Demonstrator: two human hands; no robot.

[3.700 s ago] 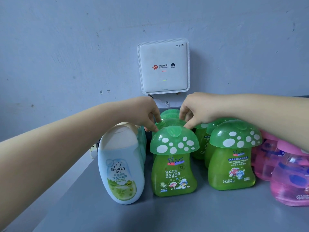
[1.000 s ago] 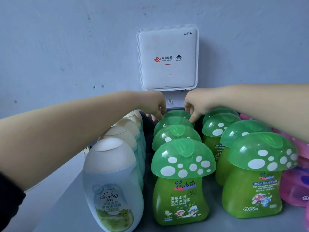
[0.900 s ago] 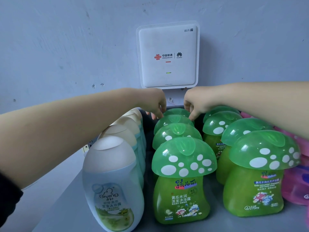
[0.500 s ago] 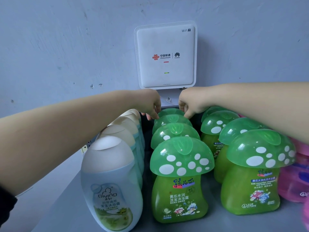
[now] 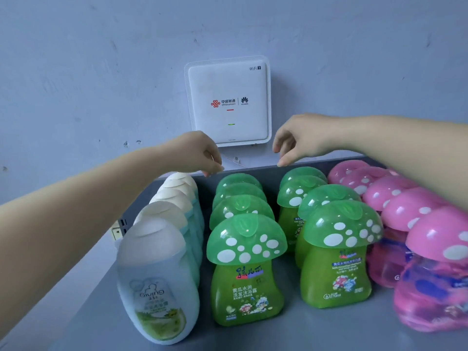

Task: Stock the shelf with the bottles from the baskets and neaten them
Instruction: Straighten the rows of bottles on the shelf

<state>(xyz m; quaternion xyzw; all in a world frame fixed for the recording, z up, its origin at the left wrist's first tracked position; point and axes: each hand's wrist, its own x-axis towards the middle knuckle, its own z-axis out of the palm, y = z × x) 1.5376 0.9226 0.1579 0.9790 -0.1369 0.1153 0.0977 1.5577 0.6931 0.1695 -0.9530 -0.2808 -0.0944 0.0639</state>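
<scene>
Bottles stand in rows running front to back on the grey shelf [image 5: 316,333]. From left: a row of white-capped pale blue bottles [image 5: 157,282], two rows of green mushroom-cap bottles [image 5: 247,272] [image 5: 338,259], and a row of pink mushroom-cap bottles [image 5: 435,272]. My left hand [image 5: 196,154] hovers above the back of the left green row, fingers loosely curled, holding nothing. My right hand [image 5: 297,139] hovers above the gap between the green rows at the back, fingers hanging loosely, touching no bottle.
A white WiFi router box [image 5: 229,102] hangs on the blue-grey wall just behind the hands, with a thin cable [image 5: 235,159] below it. The shelf's left edge [image 5: 96,287] drops off beside the white bottles. No basket is in view.
Both hands have lifted off the rearmost green mushroom caps and now hover above them. The view has pulled back, showing the pink row.
</scene>
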